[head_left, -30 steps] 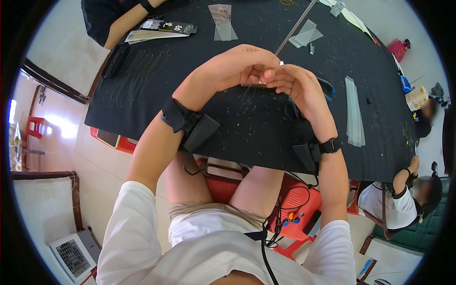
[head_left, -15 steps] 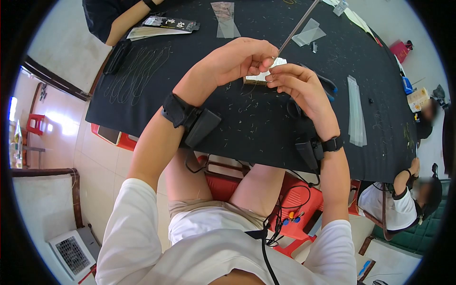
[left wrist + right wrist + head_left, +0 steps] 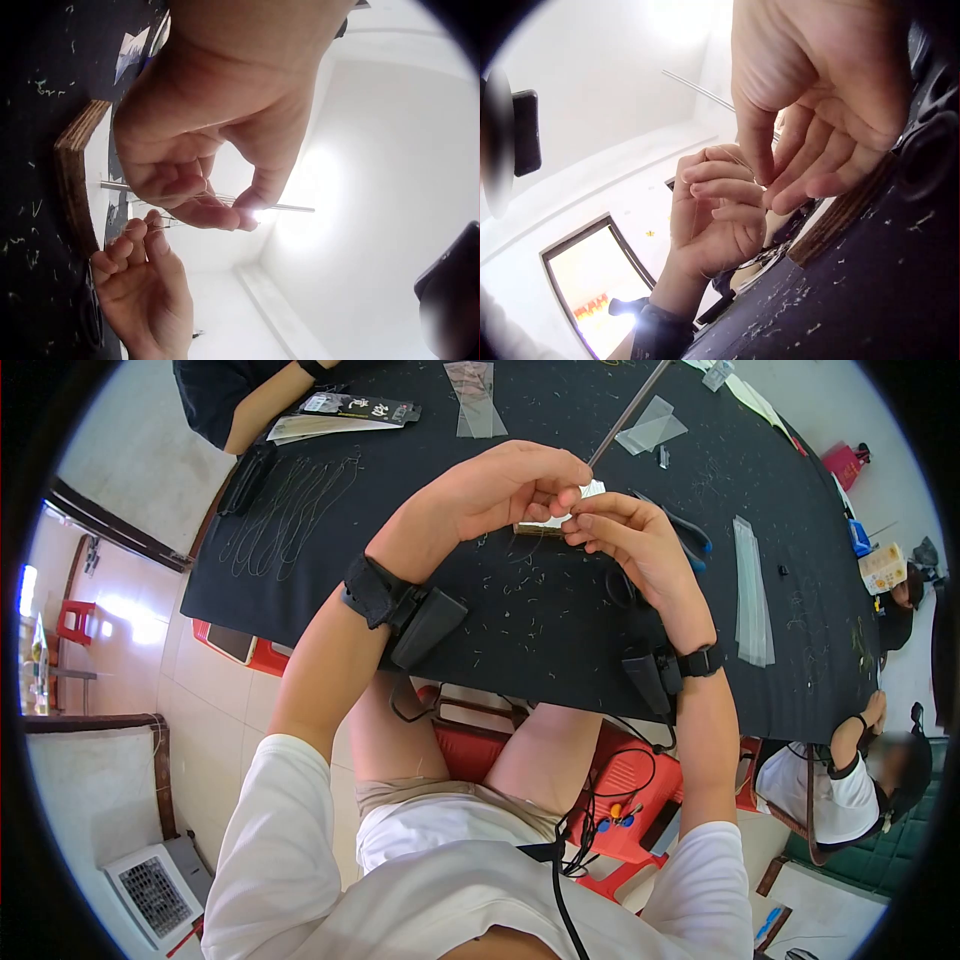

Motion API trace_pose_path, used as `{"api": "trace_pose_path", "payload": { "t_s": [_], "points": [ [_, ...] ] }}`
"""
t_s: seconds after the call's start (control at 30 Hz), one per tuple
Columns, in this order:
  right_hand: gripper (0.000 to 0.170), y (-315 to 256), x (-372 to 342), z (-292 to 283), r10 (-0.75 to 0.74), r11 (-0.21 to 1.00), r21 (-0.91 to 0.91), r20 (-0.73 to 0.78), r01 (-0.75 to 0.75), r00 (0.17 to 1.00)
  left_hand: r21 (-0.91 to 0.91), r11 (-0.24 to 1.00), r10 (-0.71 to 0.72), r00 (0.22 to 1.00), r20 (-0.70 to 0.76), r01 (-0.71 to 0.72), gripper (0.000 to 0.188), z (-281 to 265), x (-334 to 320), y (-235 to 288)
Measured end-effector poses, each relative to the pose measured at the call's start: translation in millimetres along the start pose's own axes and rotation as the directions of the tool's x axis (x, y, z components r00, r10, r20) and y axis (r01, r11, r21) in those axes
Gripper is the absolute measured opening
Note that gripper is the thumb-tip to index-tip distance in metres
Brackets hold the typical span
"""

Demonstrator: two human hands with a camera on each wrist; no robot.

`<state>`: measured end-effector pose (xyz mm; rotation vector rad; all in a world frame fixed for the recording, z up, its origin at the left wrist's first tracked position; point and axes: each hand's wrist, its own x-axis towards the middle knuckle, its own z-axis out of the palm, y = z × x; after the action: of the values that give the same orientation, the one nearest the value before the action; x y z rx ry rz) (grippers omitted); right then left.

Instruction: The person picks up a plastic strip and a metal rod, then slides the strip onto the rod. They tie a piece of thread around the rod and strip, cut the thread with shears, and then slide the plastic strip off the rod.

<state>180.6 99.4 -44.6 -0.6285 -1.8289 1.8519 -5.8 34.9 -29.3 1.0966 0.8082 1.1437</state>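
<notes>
thread (image 3: 741, 160) near the metal rod (image 3: 628, 415); left hand (image 3: 512, 490) and right hand (image 3: 640, 552) pinch it, close together; clippings (image 3: 46, 90) on black cloth (image 3: 550, 670) suggest some trimming done; this strand looks unfinished, not yet released; any knot too small to tell

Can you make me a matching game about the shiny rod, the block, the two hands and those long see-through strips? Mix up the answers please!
Things:
1. Shiny rod
2. Block
3. Left hand and right hand
4. Long see-through strips

Places and looks:
A. Close together, pinching thin strands
B. Lying on the black cloth, off to the person's right
C. White on top, with brown layered sides
D. Sticking up from a white surface

Right pairs: 1-D, 2-C, 3-A, 4-B
</notes>
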Motion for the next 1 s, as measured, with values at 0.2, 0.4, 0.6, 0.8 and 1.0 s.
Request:
{"api": "trace_pose_path", "payload": {
  "t_s": [0.2,0.4,0.6,0.8,1.0],
  "points": [
    [0.022,1.0,0.1,-0.1,0.005,1.000,-0.019,-0.009,-0.005,1.000,0.008,1.000,0.003,1.000,0.026,-0.003,0.020,-2.0,0.8,-1.8],
    [0.021,1.4,0.0,-0.3,0.001,1.000,-0.028,-0.010,-0.001,1.000,0.016,1.000,0.001,1.000,0.017,-0.001,0.020,-0.9,1.1,-2.6],
    [0.018,-1.1,-0.6,-1.2,0.002,0.999,-0.036,-0.019,-0.003,1.000,0.049,0.998,0.027,1.000,-0.013,-0.026,0.020,-2.6,1.6,-3.1],
    [0.017,0.0,-0.3,-3.5,-0.023,1.000,-0.022,-0.041,0.022,0.999,0.342,0.937,0.171,0.950,-0.262,-0.075,0.021,-7.5,0.9,2.7],
    [0.016,0.8,0.2,-5.7,-0.034,0.998,0.056,-0.051,0.037,0.998,0.516,0.834,0.459,0.767,-0.448,-0.198,0.019,-7.8,-0.9,5.8]
  ]
}}
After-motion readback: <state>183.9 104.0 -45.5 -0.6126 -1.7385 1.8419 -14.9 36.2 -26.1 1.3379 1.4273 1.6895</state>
